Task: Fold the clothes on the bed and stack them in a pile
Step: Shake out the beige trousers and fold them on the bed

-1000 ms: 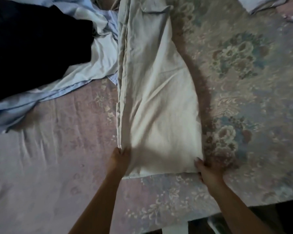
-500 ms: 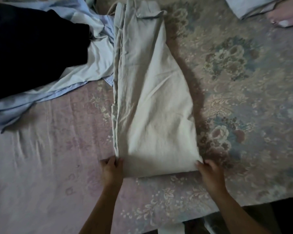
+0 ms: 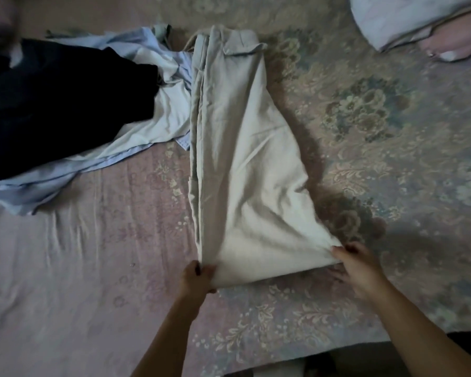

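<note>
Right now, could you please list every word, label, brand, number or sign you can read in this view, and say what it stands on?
There are none to read.
beige trousers, held at the near end by the left hand and right hand: no label or print shows.
dark garment and light blue shirt: no text visible.
bedspread: floral pattern only, no lettering.

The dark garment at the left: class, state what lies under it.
Under the dark garment lies a crumpled light blue garment, showing along its right and lower edges. How far it extends beneath, or whether anything else lies there, is covered.
</note>
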A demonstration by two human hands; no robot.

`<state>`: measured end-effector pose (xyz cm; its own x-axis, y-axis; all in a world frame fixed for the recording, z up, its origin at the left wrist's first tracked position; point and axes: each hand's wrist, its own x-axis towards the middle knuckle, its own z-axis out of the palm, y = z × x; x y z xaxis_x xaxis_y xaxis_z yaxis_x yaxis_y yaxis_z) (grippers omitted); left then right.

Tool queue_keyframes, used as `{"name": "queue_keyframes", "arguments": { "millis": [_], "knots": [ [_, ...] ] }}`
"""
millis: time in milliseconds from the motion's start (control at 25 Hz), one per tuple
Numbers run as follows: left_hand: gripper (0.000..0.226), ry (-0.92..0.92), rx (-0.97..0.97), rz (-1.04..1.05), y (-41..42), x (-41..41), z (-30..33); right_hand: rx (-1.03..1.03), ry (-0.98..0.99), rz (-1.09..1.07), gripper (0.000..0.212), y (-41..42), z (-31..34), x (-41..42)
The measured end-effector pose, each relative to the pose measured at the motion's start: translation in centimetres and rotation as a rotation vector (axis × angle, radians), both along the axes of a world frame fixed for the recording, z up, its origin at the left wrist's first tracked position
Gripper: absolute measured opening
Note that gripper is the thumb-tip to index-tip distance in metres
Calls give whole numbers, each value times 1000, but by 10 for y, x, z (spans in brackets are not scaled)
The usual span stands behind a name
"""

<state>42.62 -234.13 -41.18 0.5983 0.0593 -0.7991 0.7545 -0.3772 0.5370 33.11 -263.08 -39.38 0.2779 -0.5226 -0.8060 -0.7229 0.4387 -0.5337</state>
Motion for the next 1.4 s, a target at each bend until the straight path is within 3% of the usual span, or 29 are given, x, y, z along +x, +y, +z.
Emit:
{"name": "queue_keyframes", "arguments": {
  "millis": [80,240,360,520,640,720,840,880,960,1080,1200,1400],
  "knots": [
    [17,44,-52,47,-36,-24,12,-51,-90,-83,6,-29,26,2],
    [15,79,-104,-31,-118,-89,31,-213,-102,-54,21,-114,58,-31],
    [14,132,-79,-93,-168,-155,21,-328,63,187,38,-184,45,-78],
    [9,336,-81,-219,-222,-223,-6,-455,254,430,27,-242,17,-117],
    [23,312,-58,-263,-226,-199,-11,-585,342,532,50,-224,-9,-129],
    [29,159,-32,-78,-215,-159,-10,-845,365,634,61,-179,-23,-140],
    [27,-5,-53,90,-204,-104,-11,-1260,51,1047,53,-97,-37,-149],
    [26,-57,-10,72,-203,-89,-13,-1282,-50,1176,55,-70,-41,-147],
    [17,-171,99,35,-203,-60,-21,-1127,-95,1335,74,-27,-47,-142],
    [12,-179,62,22,-204,-35,-30,-863,80,1337,77,7,-54,-127],
    [23,-88,39,39,-210,-13,-27,-874,75,1315,59,8,-62,-119],
    [27,-312,128,19,-194,-17,-33,-949,8,1350,68,7,-60,-124]
  ]
}}
